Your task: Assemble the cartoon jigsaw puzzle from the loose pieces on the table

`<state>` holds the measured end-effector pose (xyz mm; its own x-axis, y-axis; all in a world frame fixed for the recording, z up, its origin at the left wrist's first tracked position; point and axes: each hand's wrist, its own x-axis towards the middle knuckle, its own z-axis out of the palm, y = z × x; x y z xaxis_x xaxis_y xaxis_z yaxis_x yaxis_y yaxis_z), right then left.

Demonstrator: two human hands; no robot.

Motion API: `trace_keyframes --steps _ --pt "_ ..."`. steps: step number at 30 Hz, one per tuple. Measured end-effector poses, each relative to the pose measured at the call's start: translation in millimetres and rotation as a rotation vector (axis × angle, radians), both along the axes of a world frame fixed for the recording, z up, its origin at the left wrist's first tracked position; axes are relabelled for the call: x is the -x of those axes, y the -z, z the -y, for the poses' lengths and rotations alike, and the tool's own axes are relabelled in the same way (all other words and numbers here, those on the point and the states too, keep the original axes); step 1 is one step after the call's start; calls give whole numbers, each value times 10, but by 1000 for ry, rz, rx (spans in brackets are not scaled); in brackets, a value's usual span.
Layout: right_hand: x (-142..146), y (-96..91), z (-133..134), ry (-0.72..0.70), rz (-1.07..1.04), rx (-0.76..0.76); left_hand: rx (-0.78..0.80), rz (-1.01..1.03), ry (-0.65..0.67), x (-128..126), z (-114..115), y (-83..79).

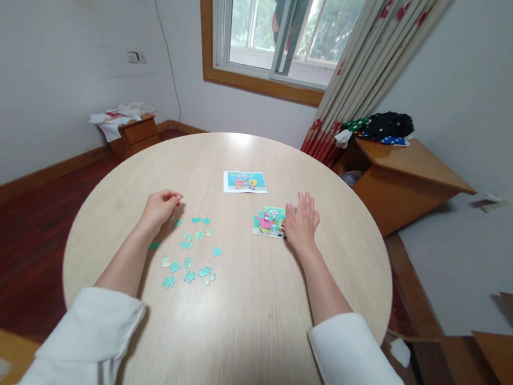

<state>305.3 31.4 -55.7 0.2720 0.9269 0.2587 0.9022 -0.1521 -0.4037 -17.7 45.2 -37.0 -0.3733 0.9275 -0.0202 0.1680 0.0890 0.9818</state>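
My left hand hovers over the round wooden table with its fingers curled into a pinch; what they hold is too small to make out. Just right of it lie several loose turquoise puzzle pieces. My right hand lies flat with fingers stretched out, resting on the right edge of a partly assembled cartoon puzzle. A small reference picture lies farther back on the table.
A wooden desk with dark clothes on it stands at the back right beside a curtain. A low wooden cabinet sits by the left wall. Cardboard lies at the bottom left and on the floor at right.
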Motion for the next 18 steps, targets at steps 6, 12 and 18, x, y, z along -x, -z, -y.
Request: trace_keyframes --steps 6,12,18 --pt "-15 93 -60 0 -5 160 -1 167 -18 92 -39 37" --pt "48 53 -29 -57 156 318 -59 374 -93 152 -69 79" --pt "64 56 -34 -72 193 346 -156 502 -125 159 -68 96"
